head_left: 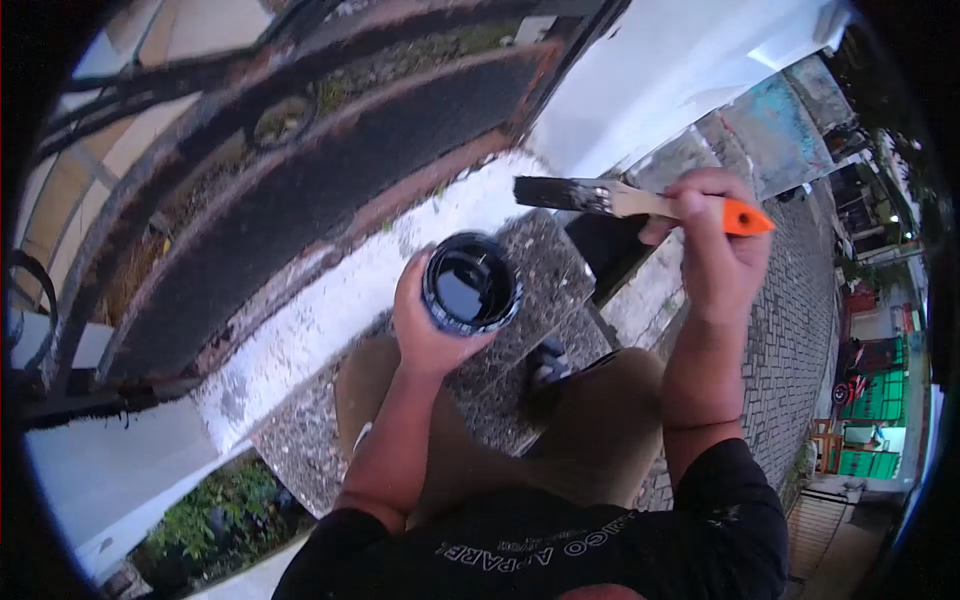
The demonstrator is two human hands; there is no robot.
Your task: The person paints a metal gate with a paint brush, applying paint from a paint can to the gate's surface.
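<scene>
My left hand (425, 325) grips a small round can (471, 284) of black paint, held open side up in front of me. My right hand (718, 240) holds a paintbrush (610, 199) by its pale wooden handle, which ends in an orange tip. The brush points left, and its black-coated bristles hover just above and to the right of the can. Both forearms reach out from a black shirt with white lettering.
A metal gate (300, 190), partly black and partly rusty red, stands ahead on a white-painted kerb (330, 310). A white wall (660, 70) rises at right of it. My knees and a sandalled foot (548, 362) rest over pebbled ground. A paved lane (800, 330) runs at right.
</scene>
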